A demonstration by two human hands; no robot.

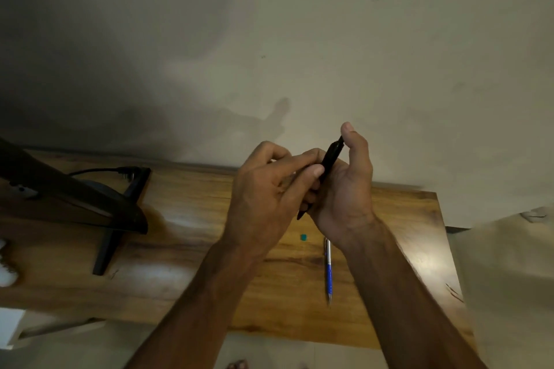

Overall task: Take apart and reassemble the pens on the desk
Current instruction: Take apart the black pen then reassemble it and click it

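Black pen (pixel 331 159), gripped by both hands

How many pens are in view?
2. A black pen is gripped by the left hand and right hand above the desk; a blue pen lies on the desk near the right wrist. Others may be hidden behind the hands.

Two pens were out there: one black pen (pixel 331 159) held up, one blue pen (pixel 329 269) at the near right of the single desk (pixel 195 219). Two hands showed, the left hand (pixel 263 192) and the right hand (pixel 347 195). There was one green piece (pixel 303 237), one monitor (pixel 75 198) at far left, and one cable (pixel 96 171).
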